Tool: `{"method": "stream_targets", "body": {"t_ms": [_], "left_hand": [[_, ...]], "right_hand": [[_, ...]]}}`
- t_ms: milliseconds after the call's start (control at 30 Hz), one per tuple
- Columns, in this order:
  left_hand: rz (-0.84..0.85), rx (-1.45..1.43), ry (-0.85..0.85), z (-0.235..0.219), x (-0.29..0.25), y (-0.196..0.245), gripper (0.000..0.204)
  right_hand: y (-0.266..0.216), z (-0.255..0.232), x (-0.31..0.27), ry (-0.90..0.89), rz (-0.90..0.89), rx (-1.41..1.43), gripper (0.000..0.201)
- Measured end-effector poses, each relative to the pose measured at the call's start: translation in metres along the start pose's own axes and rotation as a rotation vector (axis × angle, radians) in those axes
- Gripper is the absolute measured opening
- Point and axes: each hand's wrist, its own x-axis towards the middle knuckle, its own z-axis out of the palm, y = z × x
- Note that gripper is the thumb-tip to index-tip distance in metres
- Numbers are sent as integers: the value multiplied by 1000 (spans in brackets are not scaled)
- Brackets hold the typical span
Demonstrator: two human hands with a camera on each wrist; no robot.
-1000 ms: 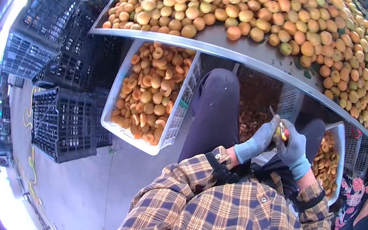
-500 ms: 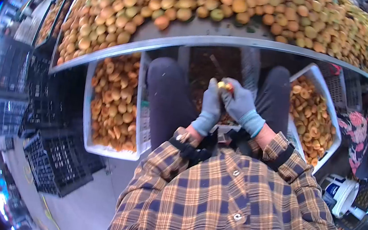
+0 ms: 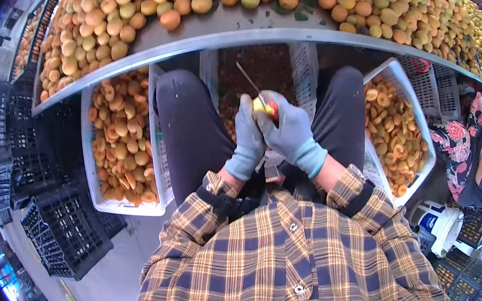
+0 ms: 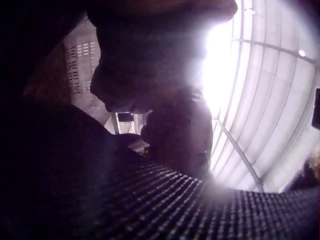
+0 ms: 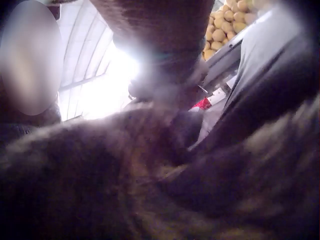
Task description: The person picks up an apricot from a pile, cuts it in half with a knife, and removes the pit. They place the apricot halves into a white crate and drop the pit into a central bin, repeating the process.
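In the head view, the gloved left hand (image 3: 247,140) and right hand (image 3: 293,131) meet between the knees. The right hand's fingers curl round the red handle of a knife (image 3: 249,79), its thin blade pointing up and left. A small yellow fruit (image 3: 258,103) appears pinched by the left hand under the blade; the fingers hide most of it. Both wrist views are dark and blurred, with what the hands hold not visible.
A metal-edged table (image 3: 307,33) bears piled whole fruit. White crates of cut fruit stand at left (image 3: 168,193) and right (image 3: 430,154), with another crate (image 3: 306,73) between the knees. Black crates (image 3: 67,228) stand far left; another person (image 3: 480,165) sits at right.
The head view has turned, so hands, crates and table sit further left. The hands stay together round the knife and the yellow fruit; the blade now shows longer.
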Motion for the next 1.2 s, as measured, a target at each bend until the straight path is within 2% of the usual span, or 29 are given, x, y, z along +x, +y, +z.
{"method": "stream_targets", "body": {"t_ms": [67, 133, 167, 200, 267, 333, 400, 433, 467, 500, 533, 600, 667, 700, 733, 800, 867, 900, 933, 1000, 1100, 1133, 1167, 1200], "left_hand": [[40, 82, 59, -4, 6, -4, 55], [153, 359, 45, -6, 2, 12, 41], [189, 443, 76, -9, 9, 4, 39], [494, 908, 114, -5, 4, 10, 31], [366, 564, 178, 3, 9, 9, 57], [328, 489, 185, 10, 9, 12, 58], [298, 649, 179, 7, 14, 11, 56], [356, 821, 170, 5, 13, 9, 56], [439, 982, 160, 7, 15, 9, 56], [89, 261, 36, -1, 25, -6, 54], [-48, 206, 82, 4, 23, -3, 56], [-80, 201, -169, -9, 22, 1, 53], [-47, 68, -228, 9, 12, 16, 49], [39, 98, -252, 9, 11, 22, 47], [41, 95, -253, 12, 6, 26, 47], [-299, -194, -205, 16, -3, 40, 45], [-329, -142, -246, 15, -12, 56, 41], [-376, -162, -241, 18, -15, 57, 44], [-428, -182, -237, 21, -17, 56, 47], [-466, -241, -184, 26, -18, 50, 51], [-530, -221, -310, 20, -14, 48, 64], [-604, -221, -393, 18, -18, 53, 63], [-622, -161, -351, 22, -20, 56, 63], [-643, -104, -310, 25, -22, 57, 64]], "right_hand": [[1, 9, 1, -9, 48, -32, 38], [-1, 17, 3, 29, 116, 28, 37], [-2, 19, 3, 25, 156, 28, 37], [-3, 20, 4, 25, 195, 28, 37], [-1, 26, 4, 65, 261, 29, 37], [3, 30, 6, 86, 330, 60, 35], [5, 31, 4, 101, 377, 99, 35], [8, 29, 5, 112, 405, 137, 34], [13, 28, 4, 124, 352, 182, 33], [22, 23, 1, 64, 335, 181, 34], [26, 15, 1, 0, 316, 180, 35], [20, -4, 4, -100, 350, 158, 36], [19, -15, 9, -126, 389, 182, 37], [20, -11, 11, -142, 374, 194, 36], [21, -10, 10, -162, 355, 209, 36], [19, -21, 4, -219, 329, 300, 40], [6, -44, 5, -185, 69, 97, 46], [0, -55, 8, -279, 26, -57, 50], [-4, -59, 10, -287, 28, -62, 50], [-10, -66, 16, -474, -21, -238, 54], [-12, -67, 18, -477, -110, -283, 55], [-8, -66, 17, -466, -137, -297, 56], [1, -63, 16, -397, -211, -278, 56], [-1, -65, 18, -408, -215, -280, 56]]}}
